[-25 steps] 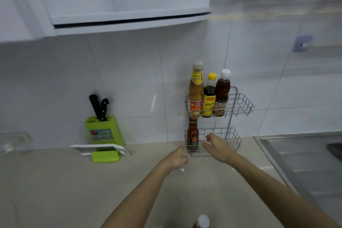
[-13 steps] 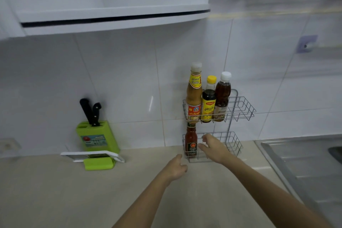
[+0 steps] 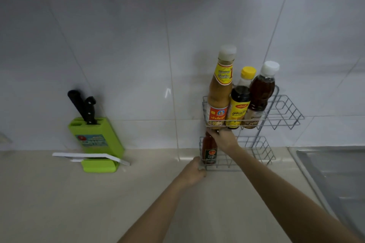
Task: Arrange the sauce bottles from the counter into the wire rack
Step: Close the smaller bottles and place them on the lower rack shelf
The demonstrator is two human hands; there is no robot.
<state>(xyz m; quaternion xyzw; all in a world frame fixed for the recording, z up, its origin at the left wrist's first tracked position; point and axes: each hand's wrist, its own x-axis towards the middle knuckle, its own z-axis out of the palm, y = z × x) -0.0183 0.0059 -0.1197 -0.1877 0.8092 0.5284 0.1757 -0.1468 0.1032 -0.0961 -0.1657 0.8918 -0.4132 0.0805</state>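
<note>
A two-tier wire rack stands on the counter against the tiled wall. Its upper tier holds a tall orange-brown bottle, a dark bottle with a yellow cap and a brown bottle with a white cap. A red sauce bottle stands upright at the left end of the lower tier. My right hand is closed around that bottle's neck, hiding its cap. My left hand curls on the rack's lower front-left corner.
A green knife block with two black-handled knives stands at the left by the wall, a white board resting in its foot. A steel sink lies right of the rack. Beige counter spreads in front.
My right hand rose from the lower tier's front wire to the red bottle's neck. My left hand moved forward onto the rack's corner. The view has come closer and tilted down.
</note>
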